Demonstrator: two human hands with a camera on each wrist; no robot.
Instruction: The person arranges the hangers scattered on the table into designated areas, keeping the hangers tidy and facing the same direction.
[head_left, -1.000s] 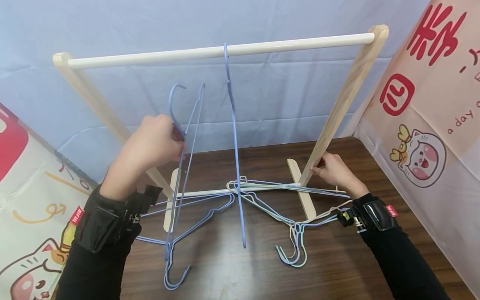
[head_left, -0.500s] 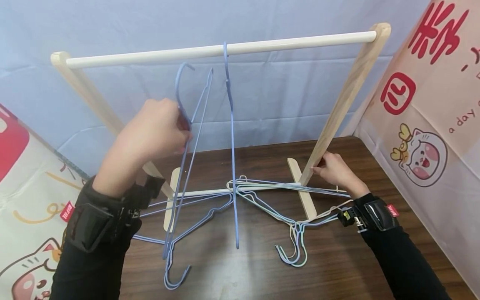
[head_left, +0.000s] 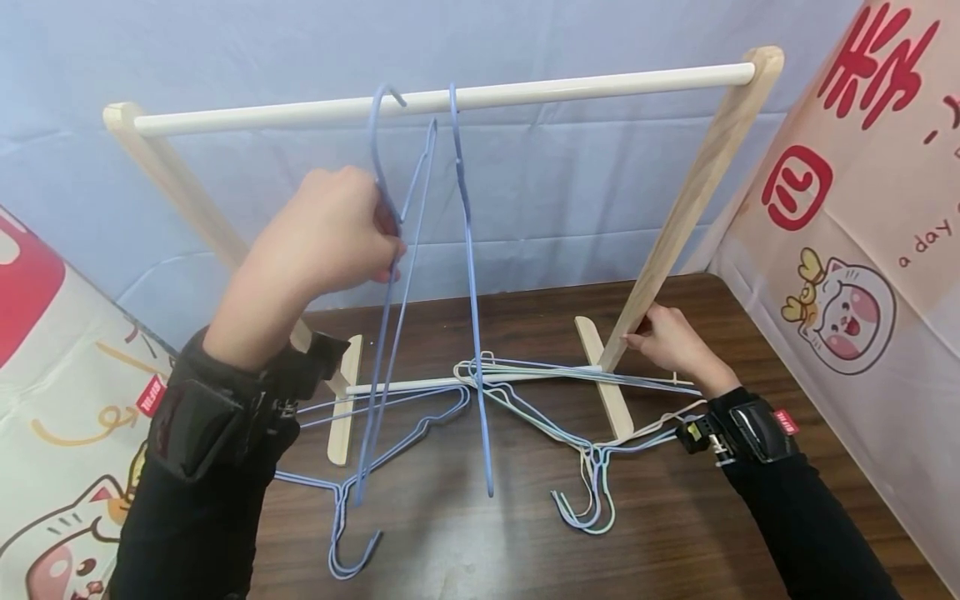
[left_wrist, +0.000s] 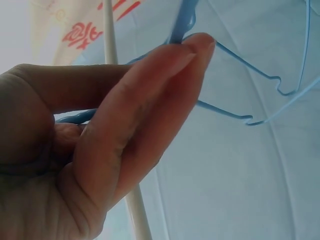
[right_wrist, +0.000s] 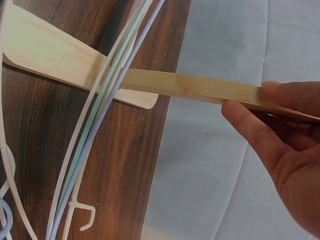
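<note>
My left hand (head_left: 330, 229) pinches a blue hanger (head_left: 384, 321) just below its hook. The hook's curve appears level with the white rail (head_left: 570, 90) of a wooden clothes rack; whether it touches the rail I cannot tell. In the left wrist view, fingertips (left_wrist: 192, 52) meet around the hanger's blue neck (left_wrist: 182, 22). Just right of it, another blue hanger (head_left: 470, 275) hangs from the rail, seen nearly edge-on. My right hand (head_left: 671, 340) grips the rack's right post (head_left: 675, 217) low down, with thumb and fingers on either side of the wood in the right wrist view.
Blue hangers (head_left: 420, 437) lie on the dark wooden table (head_left: 450, 542) at the left. A pile of white, green and blue hangers (head_left: 592, 454) lies at the right, partly across the rack's right foot (head_left: 615, 408). Printed cloth (head_left: 847, 333) borders the table.
My left hand has risen and moved right with the blue hanger, bringing its hook from below the rail up to it. The right hand stays on the post.
</note>
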